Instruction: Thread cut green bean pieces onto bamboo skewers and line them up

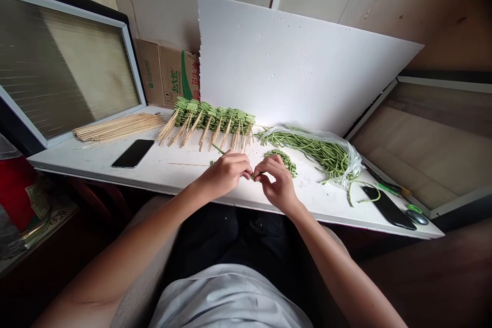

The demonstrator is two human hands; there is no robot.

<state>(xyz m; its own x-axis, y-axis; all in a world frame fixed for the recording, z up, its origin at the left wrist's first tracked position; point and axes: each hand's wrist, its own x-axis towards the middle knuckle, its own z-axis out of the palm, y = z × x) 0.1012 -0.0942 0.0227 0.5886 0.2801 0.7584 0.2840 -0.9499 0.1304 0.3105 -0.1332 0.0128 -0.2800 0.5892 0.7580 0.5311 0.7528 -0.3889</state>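
Left hand [223, 174] and right hand [277, 183] pinch a green bean [251, 176] over a white table [88, 161] before a white board [292, 61].

A white tabletop [88, 161] runs across the middle of the frame, with one black smartphone [132, 154] lying left of centre and a second [389, 207] towards the right end, a small dark oval object [417, 217] just beside it. Behind the table, a white foam board [300, 61] leans tilted against a pale wall [165, 0], a printed cardboard box [167, 74] at its left edge. A framed glass panel [65, 66] stands at upper left, another framed panel [434, 138] at the right — and something red [15, 200] shows at lower left.
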